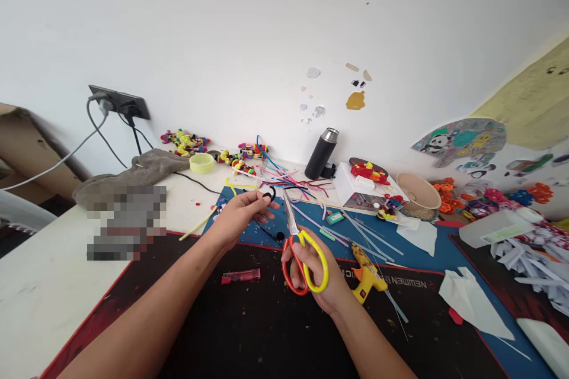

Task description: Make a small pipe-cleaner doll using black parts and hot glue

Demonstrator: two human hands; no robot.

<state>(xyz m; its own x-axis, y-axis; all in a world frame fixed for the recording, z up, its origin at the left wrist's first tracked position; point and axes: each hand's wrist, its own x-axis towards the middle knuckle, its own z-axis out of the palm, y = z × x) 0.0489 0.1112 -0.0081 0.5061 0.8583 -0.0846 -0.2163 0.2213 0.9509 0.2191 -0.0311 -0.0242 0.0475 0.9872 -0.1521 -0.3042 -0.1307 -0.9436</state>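
Observation:
My left hand (242,213) pinches a curled black pipe cleaner (272,194) between thumb and fingers, above the blue mat. In my right hand (317,275) is a pair of scissors (291,216) with one red and one yellow handle loop. Their blades point up and away, the tips just right of the black piece, and look nearly closed. Whether blades and pipe cleaner touch, I cannot tell. Beyond the hands lie loose coloured pipe cleaners (322,207). A small round black piece (280,236) rests on the mat between my hands.
A yellow glue gun (368,275) lies to the right with clear glue sticks (371,237) behind it. On the dark mat (249,331) is a red lighter (240,276). Farther back are a tape roll (201,163), a black thermos (320,157), colourful figures (186,142) and a bowl (418,192).

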